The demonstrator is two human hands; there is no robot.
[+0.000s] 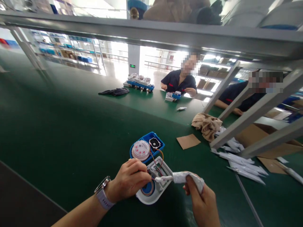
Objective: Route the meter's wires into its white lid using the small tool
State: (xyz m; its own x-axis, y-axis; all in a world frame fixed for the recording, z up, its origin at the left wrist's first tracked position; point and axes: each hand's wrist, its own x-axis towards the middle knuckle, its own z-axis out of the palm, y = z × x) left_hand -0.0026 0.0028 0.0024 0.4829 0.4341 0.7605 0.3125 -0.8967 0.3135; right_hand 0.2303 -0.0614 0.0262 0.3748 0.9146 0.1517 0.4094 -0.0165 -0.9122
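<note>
**Tube tip at the open white cover, both hands close in**

- White tube (184, 177): clenched in the right hand (204, 201); long axis runs nearly level, nozzle pointing left toward the left hand's fingers (139, 171).
- White cover (153, 184): on the green table (59, 126), pinned under the left hand (129, 181), whose fingers curl over its near edge; the nozzle touches or nearly touches its inside.
- Blue meter body (148, 146): just beyond the cover, joined by thin wires (159, 159).
- Spare tubes (239, 162): lie to the right, well apart.
</note>
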